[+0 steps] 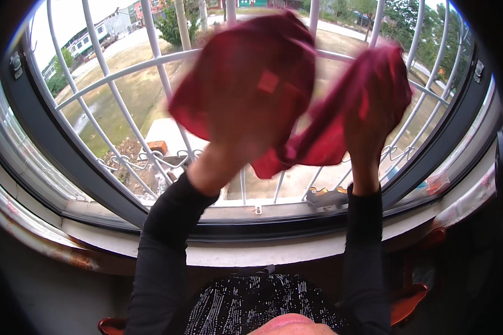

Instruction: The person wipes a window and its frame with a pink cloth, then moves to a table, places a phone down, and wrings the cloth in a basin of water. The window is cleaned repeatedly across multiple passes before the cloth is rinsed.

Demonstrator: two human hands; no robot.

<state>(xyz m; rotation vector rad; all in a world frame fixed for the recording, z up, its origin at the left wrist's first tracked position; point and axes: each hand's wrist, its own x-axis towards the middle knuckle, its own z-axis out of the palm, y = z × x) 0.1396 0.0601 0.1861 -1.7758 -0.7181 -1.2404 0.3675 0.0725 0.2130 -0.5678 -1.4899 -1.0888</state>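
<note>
A dark red cloth (272, 46) is held up in front of a barred window, blurred by motion. My left hand (239, 121) is at its left part, the fingers lost in blur and shadow against the fabric. My right hand (362, 121) grips the bunched right part, with cloth rising above the knuckles. Between the hands a fold of the same red fabric sags. A small lighter red square shows on the left part. Both hands are raised before the white metal window bars (161, 75); whether the cloth touches them I cannot tell.
Dark window frame sides (79, 142) curve around the opening. A pale sill (264, 254) runs below. Grey and yellow shoes (327, 197), apparently, rest by the bars. Outside lies an orange brick (157, 146) on a white slab (167, 130). Reddish-brown furniture (408, 303) stands low right.
</note>
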